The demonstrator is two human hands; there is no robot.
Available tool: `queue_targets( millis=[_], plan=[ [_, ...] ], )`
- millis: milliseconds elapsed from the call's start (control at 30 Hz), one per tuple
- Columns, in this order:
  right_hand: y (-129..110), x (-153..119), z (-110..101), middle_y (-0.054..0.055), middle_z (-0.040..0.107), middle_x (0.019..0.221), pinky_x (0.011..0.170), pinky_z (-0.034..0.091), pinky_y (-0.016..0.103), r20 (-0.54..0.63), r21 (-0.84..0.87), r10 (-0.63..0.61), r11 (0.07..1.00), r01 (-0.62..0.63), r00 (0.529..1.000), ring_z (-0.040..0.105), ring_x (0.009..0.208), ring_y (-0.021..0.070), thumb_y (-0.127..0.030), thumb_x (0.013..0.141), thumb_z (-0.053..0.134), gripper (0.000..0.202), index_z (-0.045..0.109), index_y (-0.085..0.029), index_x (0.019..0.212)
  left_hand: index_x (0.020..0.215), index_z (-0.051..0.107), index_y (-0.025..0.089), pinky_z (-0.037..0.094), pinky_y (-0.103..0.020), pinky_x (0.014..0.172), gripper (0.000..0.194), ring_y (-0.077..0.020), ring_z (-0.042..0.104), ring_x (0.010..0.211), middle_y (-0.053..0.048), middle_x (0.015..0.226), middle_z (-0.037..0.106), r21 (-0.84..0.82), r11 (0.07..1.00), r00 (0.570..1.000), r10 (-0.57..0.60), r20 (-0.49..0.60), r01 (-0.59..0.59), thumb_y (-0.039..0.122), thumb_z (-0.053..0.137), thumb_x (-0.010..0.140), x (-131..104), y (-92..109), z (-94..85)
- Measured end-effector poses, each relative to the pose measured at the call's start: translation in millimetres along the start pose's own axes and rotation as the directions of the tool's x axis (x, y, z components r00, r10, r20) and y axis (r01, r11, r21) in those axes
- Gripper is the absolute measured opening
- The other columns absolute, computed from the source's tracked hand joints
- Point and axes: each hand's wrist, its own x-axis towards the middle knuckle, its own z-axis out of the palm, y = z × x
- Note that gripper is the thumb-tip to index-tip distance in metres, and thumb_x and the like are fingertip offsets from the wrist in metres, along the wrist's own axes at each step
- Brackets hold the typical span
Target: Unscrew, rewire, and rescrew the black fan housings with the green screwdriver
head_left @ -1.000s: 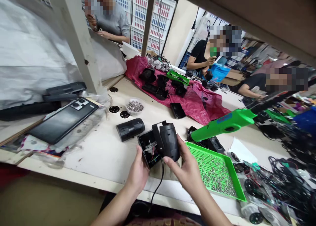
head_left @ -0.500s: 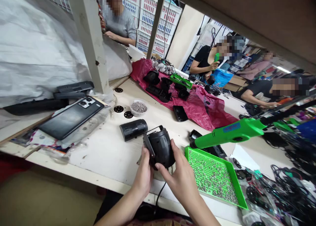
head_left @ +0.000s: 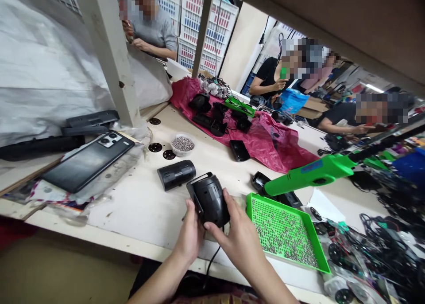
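Between my hands is a black plastic housing (head_left: 210, 200) with a rounded body, a bracket-like bar at its upper left and a cable hanging below. My left hand (head_left: 190, 235) is closed on its left side, and my right hand (head_left: 234, 228) grips its right side with the thumb across the near edge. Just beyond it lies a black curved shell (head_left: 177, 174). To the right, a green tray (head_left: 285, 233) holds many small screws. A green electric screwdriver (head_left: 308, 175) hangs over the tray's far edge, its tip near a small black part (head_left: 260, 180).
Left on the bench are a phone (head_left: 89, 162) and black casings (head_left: 89, 120). A bowl of small metal pieces (head_left: 182, 144) stands beside black discs (head_left: 155, 147). Pink plastic (head_left: 282, 149) carries black parts. Cables (head_left: 381, 246) crowd the right. A post (head_left: 111, 51) rises at left; co-workers sit beyond.
The view has shifted slightly, so the bench items appear a little further left. In my hands the black housing has tilted slightly; both hands still hold it.
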Motion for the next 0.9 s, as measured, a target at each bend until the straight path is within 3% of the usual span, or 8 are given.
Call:
queue_targets(
  millis=[133,267,400,533,700,900],
  plan=[
    [1,-2,2,0.026,0.056,0.135,0.090,0.056,0.055,-0.001,-0.055,-0.036,0.998,0.036,0.999,0.061,0.117,0.0393,-0.036,0.078,0.073,0.087,0.030,-0.007,0.147,0.126,0.062,0.018,0.035,-0.045,0.111,0.080,-0.0335,0.042,0.136,-0.014,0.133,0.062,0.048,0.999,1.000,0.023,0.014,-0.024,0.071,0.068,0.067,-2,2,-1.5],
    [2,-5,5,0.030,0.054,0.136,0.087,0.058,0.054,-0.003,-0.099,-0.095,0.991,0.095,0.995,0.063,0.115,0.0398,-0.037,0.078,0.072,0.094,0.020,-0.008,0.151,0.134,0.054,0.025,0.040,-0.041,0.106,0.076,-0.0311,0.052,0.127,-0.011,0.131,0.063,0.204,0.973,0.994,0.103,0.022,-0.105,0.048,0.080,0.067,-3,6,-2.1],
    [3,-8,8,0.032,0.054,0.134,0.083,0.059,0.053,-0.008,-0.139,-0.092,0.986,0.090,0.996,0.063,0.114,0.0406,-0.030,0.080,0.069,0.094,0.013,-0.006,0.151,0.130,0.054,0.025,0.046,-0.040,0.098,0.079,-0.0300,0.062,0.112,-0.010,0.118,0.070,0.374,0.923,0.994,0.107,-0.014,-0.094,0.032,0.088,0.060,-3,12,6.0],
    [2,-7,8,0.033,0.051,0.136,0.087,0.057,0.054,-0.002,-0.112,-0.071,0.991,0.070,0.998,0.061,0.117,0.0409,-0.030,0.082,0.064,0.088,0.015,-0.003,0.151,0.121,0.059,0.021,0.049,-0.037,0.091,0.070,-0.0270,0.067,0.099,-0.008,0.102,0.074,0.364,0.930,0.991,0.091,-0.097,-0.050,0.022,0.088,0.057,-1,17,18.2],
    [-1,-3,8,0.031,0.047,0.142,0.098,0.052,0.053,0.038,-0.037,-0.057,0.998,0.059,0.998,0.055,0.125,0.0395,-0.036,0.080,0.067,0.087,0.027,0.001,0.147,0.119,0.061,0.019,0.051,-0.034,0.086,0.058,-0.0247,0.068,0.097,-0.009,0.106,0.073,0.342,0.940,0.983,0.065,-0.173,-0.002,0.024,0.081,0.066,5,23,20.8],
    [-8,2,21,0.031,0.039,0.146,0.092,0.056,0.053,0.023,-0.112,-0.002,0.994,0.004,1.000,0.057,0.123,0.0404,-0.031,0.082,0.069,0.085,0.026,0.000,0.149,0.123,0.059,0.022,0.052,-0.032,0.085,0.058,-0.0237,0.067,0.102,-0.009,0.111,0.072,0.339,0.941,0.987,0.047,-0.153,0.008,0.030,0.081,0.069,7,25,18.0]
  ],
)
